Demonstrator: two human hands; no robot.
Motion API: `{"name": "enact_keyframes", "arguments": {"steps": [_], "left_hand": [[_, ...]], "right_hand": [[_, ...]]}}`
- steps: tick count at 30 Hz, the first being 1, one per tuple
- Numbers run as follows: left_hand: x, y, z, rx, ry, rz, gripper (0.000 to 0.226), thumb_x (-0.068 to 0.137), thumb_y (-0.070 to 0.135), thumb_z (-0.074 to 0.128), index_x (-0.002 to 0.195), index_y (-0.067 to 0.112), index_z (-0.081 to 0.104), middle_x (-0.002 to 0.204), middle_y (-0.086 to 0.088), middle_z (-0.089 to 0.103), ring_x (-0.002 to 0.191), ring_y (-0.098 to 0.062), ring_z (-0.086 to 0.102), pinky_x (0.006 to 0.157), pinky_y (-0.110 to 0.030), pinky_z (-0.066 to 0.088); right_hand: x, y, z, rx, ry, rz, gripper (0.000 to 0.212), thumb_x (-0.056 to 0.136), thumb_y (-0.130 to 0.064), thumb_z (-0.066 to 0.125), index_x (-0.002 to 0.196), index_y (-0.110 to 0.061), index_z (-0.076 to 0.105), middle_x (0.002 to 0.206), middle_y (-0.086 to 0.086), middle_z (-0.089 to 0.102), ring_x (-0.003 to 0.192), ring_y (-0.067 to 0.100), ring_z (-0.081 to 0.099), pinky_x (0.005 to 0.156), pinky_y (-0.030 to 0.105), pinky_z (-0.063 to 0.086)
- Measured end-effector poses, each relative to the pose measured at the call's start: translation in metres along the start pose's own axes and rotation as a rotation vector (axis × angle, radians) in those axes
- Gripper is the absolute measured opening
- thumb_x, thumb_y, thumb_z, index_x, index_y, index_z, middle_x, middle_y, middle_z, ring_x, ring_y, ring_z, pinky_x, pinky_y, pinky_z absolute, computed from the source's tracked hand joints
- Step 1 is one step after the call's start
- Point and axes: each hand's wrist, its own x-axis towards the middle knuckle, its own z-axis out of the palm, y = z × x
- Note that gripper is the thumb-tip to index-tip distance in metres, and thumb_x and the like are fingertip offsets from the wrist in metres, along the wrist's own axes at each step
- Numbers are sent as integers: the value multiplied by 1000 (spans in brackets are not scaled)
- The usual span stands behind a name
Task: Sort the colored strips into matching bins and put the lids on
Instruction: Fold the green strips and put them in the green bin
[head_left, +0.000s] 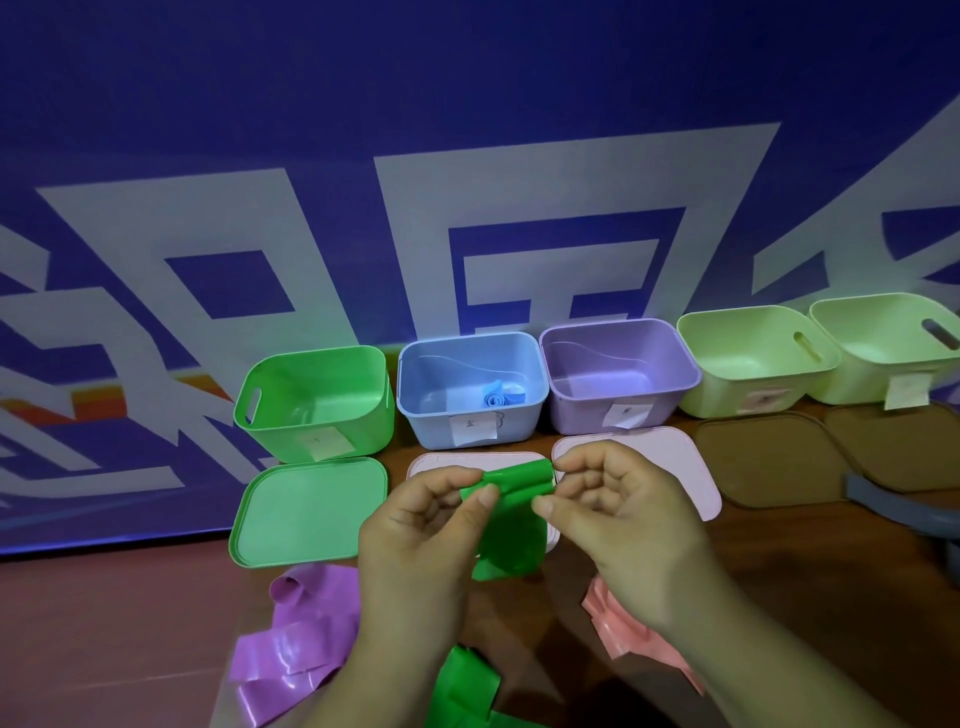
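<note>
My left hand (415, 530) and my right hand (608, 514) both pinch the rolled top end of a green strip (514, 519), held above the table in front of the bins; its tail hangs down between my wrists. The green bin (317, 400) stands open at the back left, its green lid (306, 514) lying flat before it. A rolled blue strip (501, 399) lies inside the blue bin (467, 389). The purple bin (618, 374) stands to the right of the blue one. A purple strip (291, 654) lies at the near left, a pink strip (628, 629) at the near right.
Two pale green bins (748, 358) (883, 343) stand at the back right with brown lids (769, 457) in front. Two pale pink lids (670, 457) lie under my hands. More green strip (462, 691) lies at the near edge. A blue printed wall rises behind the bins.
</note>
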Motion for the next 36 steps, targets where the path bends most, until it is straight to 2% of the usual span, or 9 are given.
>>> {"name": "enact_keyframes", "arguments": {"steps": [8,13,16,21,24,26,29,33,36], "left_hand": [[1,-3,-2,-12,6,1,16,75,-9,75,83,5,72,65,0,68,61,-6,61,61,-16,52],[1,-7,-4,7,-3,-23,16,73,-8,77,82,6,74,65,0,69,60,-6,62,60,-16,52],[4,-9,-6,59,-17,-13,17,79,-5,73,84,11,74,72,0,72,67,-7,64,66,-16,52],[16,-7,-12,155,-90,-34,27,97,2,54,98,22,72,88,-1,74,80,-24,68,74,-45,59],[23,6,-10,115,-195,-58,27,99,2,50,96,17,72,75,7,71,63,-7,60,61,-20,51],[25,16,-6,104,-312,-41,19,96,12,57,94,17,75,71,11,68,60,-2,57,59,-14,45],[24,17,-1,150,-477,35,12,84,28,73,89,19,78,77,8,69,69,-2,61,68,-13,45],[24,9,-1,213,-503,99,4,77,26,74,74,25,77,77,-5,65,75,-22,60,72,-23,46],[23,10,-1,106,-485,60,6,76,21,73,70,21,76,69,7,65,66,-8,58,66,-18,45]], "right_hand": [[0,3,6,-5,28,-75,39,73,1,82,81,-35,70,70,-4,65,67,11,59,68,21,53],[-3,-2,0,-166,144,-169,43,76,-1,80,81,-43,68,78,-8,68,73,13,65,76,29,55],[-4,-11,-8,-287,165,-227,47,78,-2,76,84,-48,65,82,-15,67,74,6,67,71,21,54],[-1,-34,-23,-470,28,-308,42,76,-10,76,91,-47,63,81,-18,69,76,6,68,72,16,53],[1,-43,-28,-541,-50,-340,39,74,-10,76,88,-44,64,79,-19,70,73,5,69,70,16,53],[2,-48,-29,-564,-91,-364,38,74,-9,77,87,-42,65,78,-20,70,72,5,69,67,16,53],[2,-53,-30,-577,-136,-386,37,74,-12,79,89,-42,66,79,-20,70,71,6,70,67,17,55],[3,-58,-33,-543,-192,-377,33,72,-10,82,86,-37,67,76,-15,71,68,9,69,65,21,56],[4,-58,-36,-483,-187,-393,30,70,-7,85,79,-30,69,73,-10,71,67,10,70,64,21,56]]}}
